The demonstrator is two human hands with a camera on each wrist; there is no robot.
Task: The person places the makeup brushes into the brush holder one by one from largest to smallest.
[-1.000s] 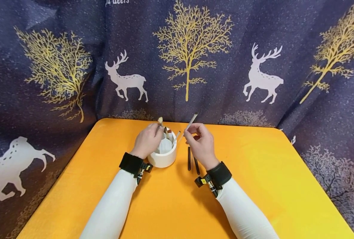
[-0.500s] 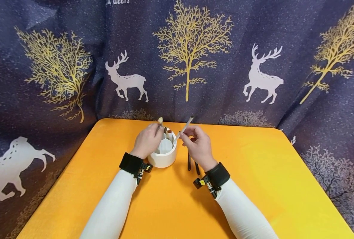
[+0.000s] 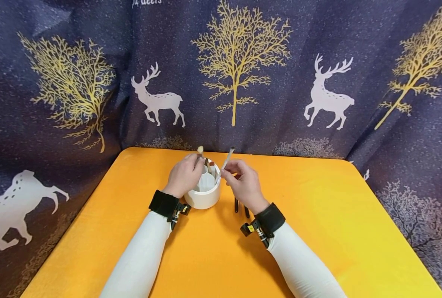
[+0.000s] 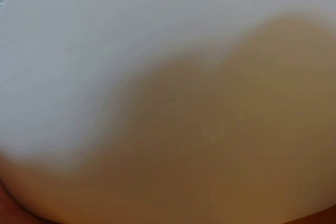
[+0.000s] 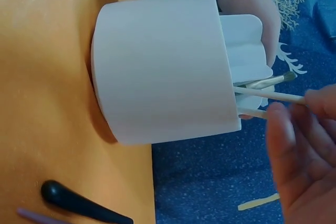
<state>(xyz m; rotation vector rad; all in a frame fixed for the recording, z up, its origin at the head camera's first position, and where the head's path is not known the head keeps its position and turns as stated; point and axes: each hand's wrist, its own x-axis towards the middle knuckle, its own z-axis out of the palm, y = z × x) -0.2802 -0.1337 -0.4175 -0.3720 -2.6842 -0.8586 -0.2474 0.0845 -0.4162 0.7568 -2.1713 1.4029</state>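
Note:
A white round brush holder (image 3: 203, 200) with inner compartments stands on the table; several brushes (image 3: 207, 163) poke out of it. My left hand (image 3: 183, 175) holds its left side, fingers round the far side and partly hidden. White wall fills the blurred left wrist view. Between thumb and fingers, my right hand (image 3: 244, 183) pinches a slim pale-handled brush (image 3: 227, 158), tilted with its dark tip up. In the right wrist view this brush's handle (image 5: 283, 96) reaches past the holder's rim. Another brush (image 5: 270, 82) with a silvery ferrule leans inside.
Black handles (image 3: 247, 211) lie on the orange tablecloth (image 3: 213, 256) beneath my right hand, partly covered by it. A dark blue curtain (image 3: 258, 128) printed with trees and deer hangs directly behind the table's back edge.
My right hand has moved left and slightly down with the brush, bringing it to the holder's right rim. The brush stands more upright. My left hand stays where it was.

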